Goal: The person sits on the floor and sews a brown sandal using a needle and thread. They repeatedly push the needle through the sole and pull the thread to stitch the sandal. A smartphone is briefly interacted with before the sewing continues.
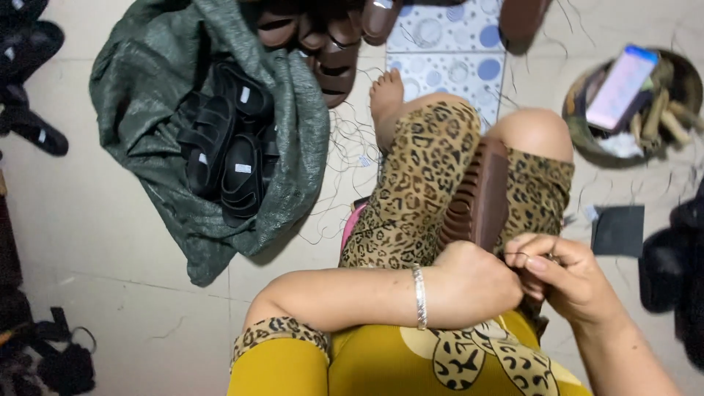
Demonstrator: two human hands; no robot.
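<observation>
A green woven sack lies open on the tiled floor toward my upper left, with black sandals piled in its mouth. Just past its top edge a heap of brown sandals rests, near a patterned tile with blue circles. More dark footwear sits at the floor's far left edge, and black straps in the lower left corner. At the upper right a round basket holds a flat pink-and-blue packet and some sticks. A dark square piece lies below it, loose threads scattered around.
</observation>
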